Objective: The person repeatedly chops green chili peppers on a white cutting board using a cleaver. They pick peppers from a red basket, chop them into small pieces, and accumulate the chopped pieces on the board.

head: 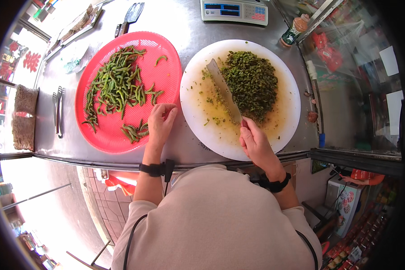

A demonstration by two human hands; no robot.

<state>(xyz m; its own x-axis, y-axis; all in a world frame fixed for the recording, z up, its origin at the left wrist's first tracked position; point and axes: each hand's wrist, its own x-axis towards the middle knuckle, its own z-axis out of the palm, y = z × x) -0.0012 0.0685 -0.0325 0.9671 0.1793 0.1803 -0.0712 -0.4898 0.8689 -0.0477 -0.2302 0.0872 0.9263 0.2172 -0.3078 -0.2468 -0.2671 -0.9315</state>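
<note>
My right hand (255, 143) grips the handle of a cleaver (223, 91). Its broad blade lies over the left part of a round white chopping board (202, 130), with chopped green bits along its edge. A heap of chopped green peppers (251, 84) covers the board's upper right, and brownish liquid stains the surface around it. At the right rim of a red perforated plastic tray (155, 74) is my left hand (162, 123), fingers loosely curled. Whether it touches the tray I cannot tell, and no object shows in it. Whole green peppers (118, 82) lie piled in the tray, with a smaller bunch (135, 131) near its front.
Behind the board stands a digital scale (234, 11). A bottle (293, 30) is at the back right, beside a glass panel (351, 101). Metal tongs (58, 111) lie left of the tray; a broad-bladed scraper (133, 15) lies behind it. Another person's arm (357, 181) shows at lower right.
</note>
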